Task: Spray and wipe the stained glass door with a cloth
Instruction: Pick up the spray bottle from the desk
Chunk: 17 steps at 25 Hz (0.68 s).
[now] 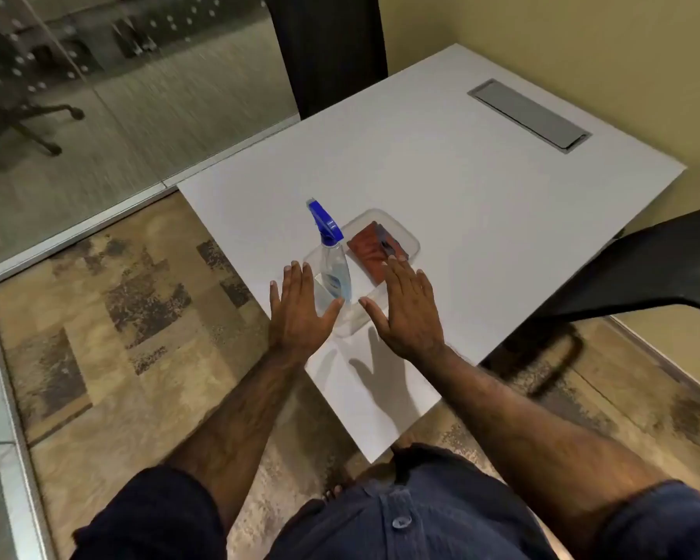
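Note:
A clear spray bottle [332, 268] with a blue trigger head stands upright in a clear plastic tray [397, 228] on the white table [461, 171]. A folded rust-red cloth [370, 250] with a dark patch lies in the tray's far half. My left hand [300, 313] hovers flat just left of the bottle, fingers apart, thumb close to its base. Over the tray's right side my right hand [405, 305] is spread flat, fingertips at the cloth's near edge. Neither hand holds anything. The glass door [110, 82] with dotted markings fills the upper left.
A metal door frame [13, 398] runs along the floor at left. A grey cable hatch [530, 115] is set into the table's far end. A black chair [639, 272] stands at the right, and an office chair shows behind the glass.

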Tool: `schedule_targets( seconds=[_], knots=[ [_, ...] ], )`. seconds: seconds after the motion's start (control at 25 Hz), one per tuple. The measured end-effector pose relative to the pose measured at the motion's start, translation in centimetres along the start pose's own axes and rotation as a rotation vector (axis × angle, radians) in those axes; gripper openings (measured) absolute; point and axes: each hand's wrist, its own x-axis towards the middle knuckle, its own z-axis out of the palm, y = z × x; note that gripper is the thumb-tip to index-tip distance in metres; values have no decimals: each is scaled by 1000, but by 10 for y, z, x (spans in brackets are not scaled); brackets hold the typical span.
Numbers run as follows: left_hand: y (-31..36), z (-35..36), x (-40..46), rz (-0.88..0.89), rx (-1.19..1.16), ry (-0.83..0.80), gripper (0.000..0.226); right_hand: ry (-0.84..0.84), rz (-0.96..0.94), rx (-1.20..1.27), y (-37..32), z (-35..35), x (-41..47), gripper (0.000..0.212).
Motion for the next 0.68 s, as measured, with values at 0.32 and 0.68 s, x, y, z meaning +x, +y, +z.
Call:
schedule_targets(
  seconds=[0.32,0.68],
  knots=[
    [34,-2,44,-113,-216,-78,97,-220,-55,288,2,-6,85,82],
    [24,28,62,-248,-315,-71,106,-397,-171,391,-5,5,115,61]
  ],
)
